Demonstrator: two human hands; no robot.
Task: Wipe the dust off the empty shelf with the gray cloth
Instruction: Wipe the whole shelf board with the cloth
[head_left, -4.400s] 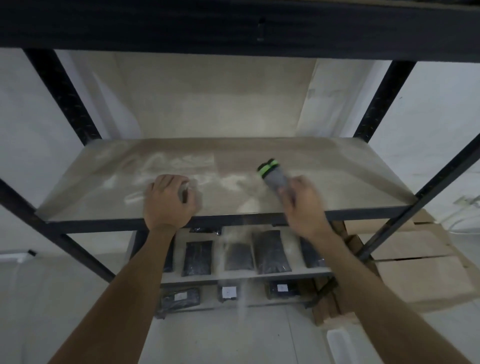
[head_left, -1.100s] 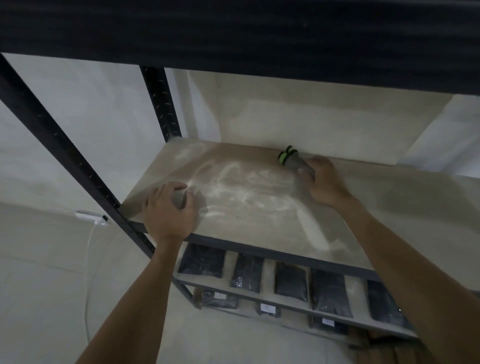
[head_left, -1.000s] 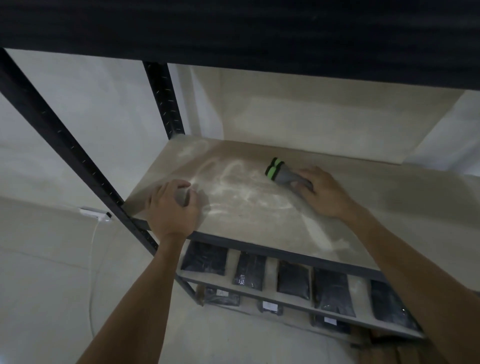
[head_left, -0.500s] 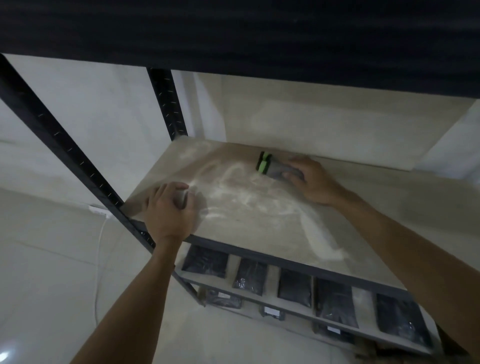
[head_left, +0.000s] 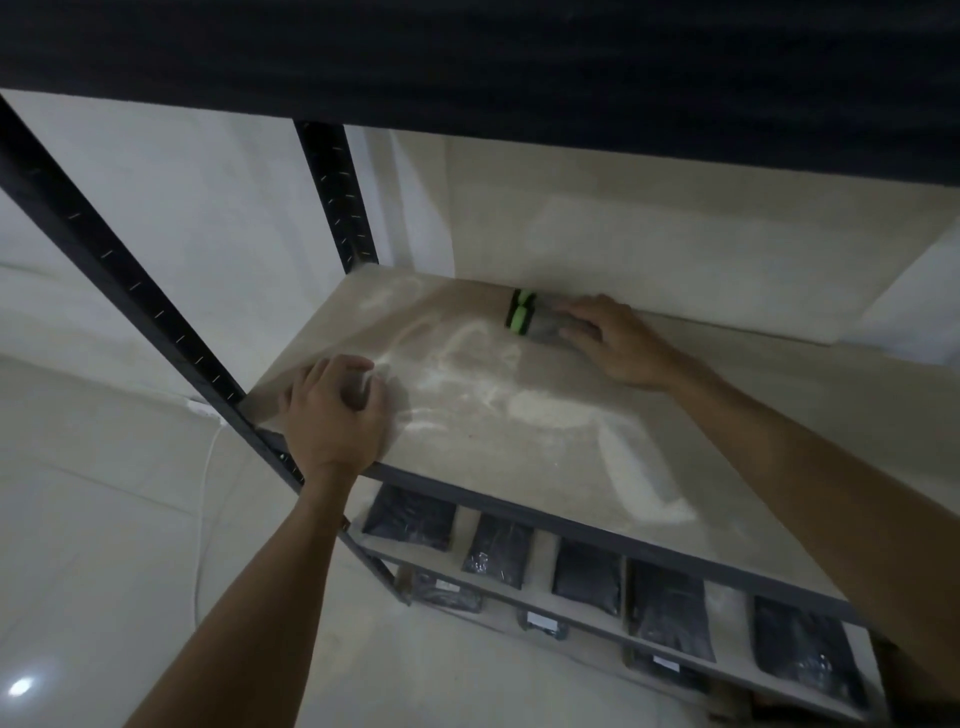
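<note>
The empty shelf (head_left: 519, 441) is a pale board in a black metal rack, streaked with white dust in curved smears. The gray cloth (head_left: 540, 325), with a bright green band at its left end, lies flat at the back of the board near the wall. My right hand (head_left: 613, 343) presses down on it, fingers spread over its right part. My left hand (head_left: 335, 410) rests on the board's front left corner with its fingers curled, holding nothing that I can see.
A black upright post (head_left: 130, 291) runs diagonally at the front left, another post (head_left: 337, 197) at the back left. A dark shelf (head_left: 467, 57) hangs overhead. Below, a lower shelf (head_left: 545, 558) carries several black packets (head_left: 587, 574). A white cable (head_left: 205, 467) drops to the floor at left.
My right hand has pushed the cloth from the middle of the board back toward the wall and to the left. My left hand has stayed on the front left corner.
</note>
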